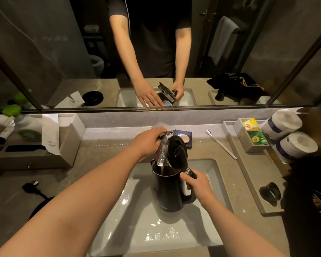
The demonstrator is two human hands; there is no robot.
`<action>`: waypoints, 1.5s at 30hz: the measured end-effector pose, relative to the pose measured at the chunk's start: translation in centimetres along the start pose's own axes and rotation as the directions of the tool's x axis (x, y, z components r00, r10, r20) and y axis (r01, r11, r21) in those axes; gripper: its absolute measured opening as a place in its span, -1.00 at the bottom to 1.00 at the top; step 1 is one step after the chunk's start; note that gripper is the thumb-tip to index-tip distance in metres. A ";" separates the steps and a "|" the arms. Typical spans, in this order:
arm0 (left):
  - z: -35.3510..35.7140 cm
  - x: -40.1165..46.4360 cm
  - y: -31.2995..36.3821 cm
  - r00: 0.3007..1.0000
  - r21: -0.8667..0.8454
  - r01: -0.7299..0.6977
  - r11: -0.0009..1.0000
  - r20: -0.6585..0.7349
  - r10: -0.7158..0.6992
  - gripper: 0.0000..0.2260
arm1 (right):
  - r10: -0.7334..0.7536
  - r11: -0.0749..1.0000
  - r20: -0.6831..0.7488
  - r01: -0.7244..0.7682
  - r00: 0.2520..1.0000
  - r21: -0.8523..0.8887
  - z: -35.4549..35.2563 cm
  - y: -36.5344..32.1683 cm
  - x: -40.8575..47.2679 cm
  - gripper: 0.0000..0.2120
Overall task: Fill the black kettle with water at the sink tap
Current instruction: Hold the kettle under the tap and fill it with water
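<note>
Filling in progress at a bathroom basin, seen from the head camera. The black kettle (171, 190) stands upright in the sink (137, 229), its hinged lid (176, 152) tipped open and back toward the handle side. The right hand (196, 184) grips the kettle's handle (190, 184), fingers curled closed around its upper part with the thumb lying along the top near the lid hinge. The left hand (149, 140) rests on the flat lever of the tap (164, 129), fingers pressed together over the lever's left edge; whether they are pushing or merely touching cannot be told. A stream of water (161, 154) falls from the spout into the kettle's open mouth at the spout side. The task therefore appears well under way: kettle positioned, lid opened, tap running. The water level inside the dark interior is not visible, so how full the kettle is cannot be judged. What seems left is to reach the wanted level, shut off the tap, close the lid and lift the kettle out. A toothbrush (221, 144) lies on the counter to the right, clear of the work.
</note>
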State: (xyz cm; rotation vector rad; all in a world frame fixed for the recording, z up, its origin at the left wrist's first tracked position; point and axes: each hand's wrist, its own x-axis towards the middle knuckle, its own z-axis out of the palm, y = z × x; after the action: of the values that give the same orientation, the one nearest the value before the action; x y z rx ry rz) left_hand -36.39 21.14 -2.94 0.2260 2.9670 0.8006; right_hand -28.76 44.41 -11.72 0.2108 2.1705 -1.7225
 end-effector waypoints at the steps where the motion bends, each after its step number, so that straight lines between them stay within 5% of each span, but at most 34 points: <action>1: 0.0 0.0 0.0 1.000 -0.002 0.005 1.000 -0.001 -0.005 -0.64 | -0.001 1.000 -0.002 0.001 1.000 -0.003 0.1 0.0 0.0 -0.68; 16: 0.1 0.1 -0.2 0.999 -0.012 0.041 0.999 0.015 -0.041 -0.58 | -0.012 1.000 -0.016 0.011 1.000 -0.006 1.0 -0.1 -0.3 -0.85; 45: 0.3 0.2 -0.7 0.999 0.006 0.034 0.999 -0.005 -0.034 -0.53 | 0.013 0.995 -0.056 -0.007 0.998 0.101 1.2 0.8 -0.3 -0.74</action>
State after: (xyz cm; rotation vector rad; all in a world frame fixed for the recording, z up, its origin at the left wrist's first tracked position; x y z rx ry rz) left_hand -36.62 20.76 -3.56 0.1742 2.9696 0.7897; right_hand -28.01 43.47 -12.58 0.2996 2.1202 -1.8438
